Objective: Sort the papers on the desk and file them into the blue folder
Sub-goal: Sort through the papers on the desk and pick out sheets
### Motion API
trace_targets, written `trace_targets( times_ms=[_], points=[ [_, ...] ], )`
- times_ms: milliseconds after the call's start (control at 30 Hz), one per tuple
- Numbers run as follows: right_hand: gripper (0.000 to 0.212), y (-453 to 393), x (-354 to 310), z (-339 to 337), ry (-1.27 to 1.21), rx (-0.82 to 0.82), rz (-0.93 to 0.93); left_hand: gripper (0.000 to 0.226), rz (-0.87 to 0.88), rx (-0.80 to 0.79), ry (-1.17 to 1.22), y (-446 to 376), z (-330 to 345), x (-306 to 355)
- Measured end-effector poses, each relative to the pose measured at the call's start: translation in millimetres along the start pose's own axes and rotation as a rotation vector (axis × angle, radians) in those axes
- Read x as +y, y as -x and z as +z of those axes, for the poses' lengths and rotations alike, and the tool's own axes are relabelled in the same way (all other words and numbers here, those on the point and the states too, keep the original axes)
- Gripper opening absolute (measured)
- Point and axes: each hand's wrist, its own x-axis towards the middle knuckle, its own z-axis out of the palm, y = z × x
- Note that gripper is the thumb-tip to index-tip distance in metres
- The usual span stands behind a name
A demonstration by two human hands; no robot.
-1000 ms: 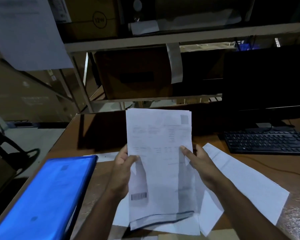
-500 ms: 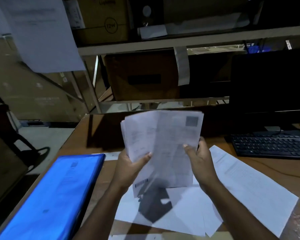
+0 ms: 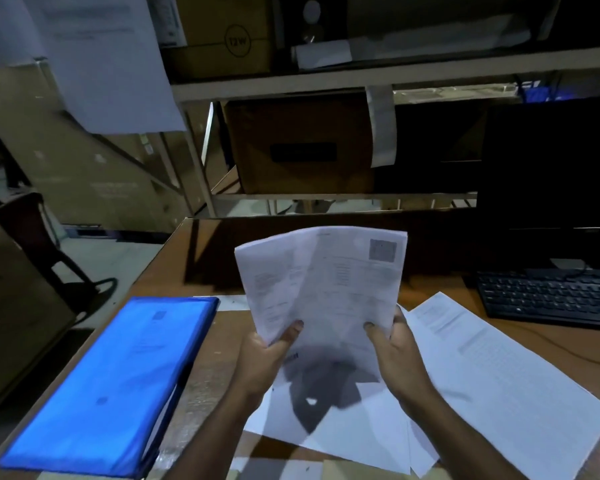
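Both hands hold a sheaf of papers (image 3: 321,289) upright above the surface (image 3: 219,344). The left hand (image 3: 264,358) has its grip closed on the sheaf's lower left edge, thumb on the front; the right hand (image 3: 395,351) pinches the lower right edge likewise. The blue folder (image 3: 115,379) lies closed at 9 o'clock from the hands. Loose sheets (image 3: 499,382) lie beneath and toward 3 o'clock; a keyboard (image 3: 551,299) sits at 2 o'clock.

The folder (image 3: 111,382) lies on the table (image 3: 219,341), left of the loose sheets (image 3: 499,382). The keyboard (image 3: 551,299) sits right of the held papers (image 3: 326,289), with the monitor (image 3: 551,161) behind it.
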Motion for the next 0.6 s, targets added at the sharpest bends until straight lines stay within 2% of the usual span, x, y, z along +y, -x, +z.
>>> trace_targets(
  times_ms=[100, 300, 367, 467, 600],
  points=[
    [0.022, -9, -9, 1, 0.053, -0.044, -0.030, 0.018, 0.042, 0.068, 0.044, -2, 2, 10],
    [0.028, -23, -2, 10, 0.157, -0.273, -0.080, 0.009, 0.046, 0.141, -0.079, 2, -13, 7],
    [0.027, -29, 5, 16, 0.107, -0.311, -0.010, 0.016, 0.081, 0.174, -0.120, 2, -25, 6],
    [0.031, -36, 16, 26, -0.016, -0.374, 0.157, 0.031, 0.107, 0.324, -0.265, -1, -60, -4],
    [0.030, -35, 43, 37, 0.032, -0.494, 0.392, 0.023, 0.094, 0.565, -0.642, 13, -128, -33]
  ],
)
